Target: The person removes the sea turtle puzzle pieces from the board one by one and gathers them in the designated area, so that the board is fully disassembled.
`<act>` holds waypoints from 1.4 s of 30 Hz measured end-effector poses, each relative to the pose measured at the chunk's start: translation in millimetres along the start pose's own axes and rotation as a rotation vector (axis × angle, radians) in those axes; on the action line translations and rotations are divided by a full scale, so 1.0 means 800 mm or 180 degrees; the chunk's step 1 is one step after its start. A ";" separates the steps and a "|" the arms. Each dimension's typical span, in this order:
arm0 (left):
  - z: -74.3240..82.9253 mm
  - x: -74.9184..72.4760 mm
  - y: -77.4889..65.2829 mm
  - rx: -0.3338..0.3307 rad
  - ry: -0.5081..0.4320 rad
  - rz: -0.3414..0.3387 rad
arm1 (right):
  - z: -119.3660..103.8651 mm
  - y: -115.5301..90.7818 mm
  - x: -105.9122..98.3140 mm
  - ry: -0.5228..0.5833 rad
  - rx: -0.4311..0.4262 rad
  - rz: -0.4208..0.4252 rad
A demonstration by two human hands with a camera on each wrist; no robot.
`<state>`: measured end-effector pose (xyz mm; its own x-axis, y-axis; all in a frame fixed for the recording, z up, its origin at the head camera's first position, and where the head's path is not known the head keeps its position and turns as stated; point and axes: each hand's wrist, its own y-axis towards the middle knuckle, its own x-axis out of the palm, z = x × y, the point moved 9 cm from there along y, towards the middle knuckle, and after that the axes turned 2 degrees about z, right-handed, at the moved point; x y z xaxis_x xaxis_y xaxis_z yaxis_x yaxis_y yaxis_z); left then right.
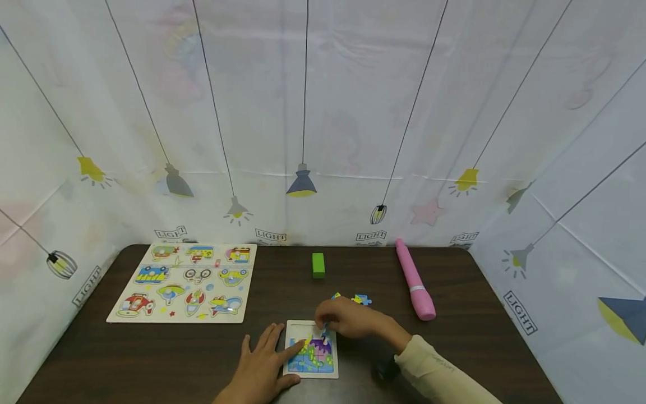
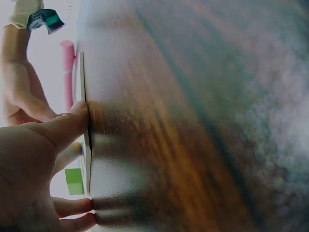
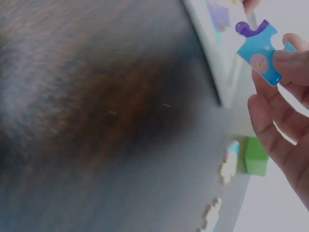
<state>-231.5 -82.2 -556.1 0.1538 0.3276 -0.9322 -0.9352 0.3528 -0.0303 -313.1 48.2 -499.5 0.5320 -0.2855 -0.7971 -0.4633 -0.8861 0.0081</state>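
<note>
A small jigsaw tray (image 1: pixel 303 324) with a pale frame lies at the front middle of the table, its lower part filled with joined blue, pink and purple pieces. My left hand (image 1: pixel 261 362) lies at its left side, fingers spread; the index finger reaches onto the picture and the thumb touches the frame's lower edge. Above the tray's upper right, my right hand (image 1: pixel 348 317) pinches a blue puzzle piece (image 3: pixel 260 55) with a purple knob between thumb and fingers. Loose puzzle pieces (image 1: pixel 361 299) lie just beyond the right hand, partly hidden by it.
A board of vehicle shapes (image 1: pixel 176 280) lies at the back left. A green block (image 1: pixel 318 266) stands at the back middle. On the right lies a pink bat-shaped thing (image 1: pixel 415 278) with a pale band. A printed curtain (image 1: pixel 333 112) hangs behind the table.
</note>
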 end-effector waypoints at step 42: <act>0.003 -0.002 -0.002 0.0050 0.0007 0.0059 | 0.139 -0.081 -0.078 -0.1205 0.1952 0.0271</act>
<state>-229.2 -80.8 -553.6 0.1359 0.3322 -0.9334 -0.9327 0.3605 -0.0075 -394.9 163.9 -517.6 0.2461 -0.1001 -0.9641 -0.8654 -0.4707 -0.1720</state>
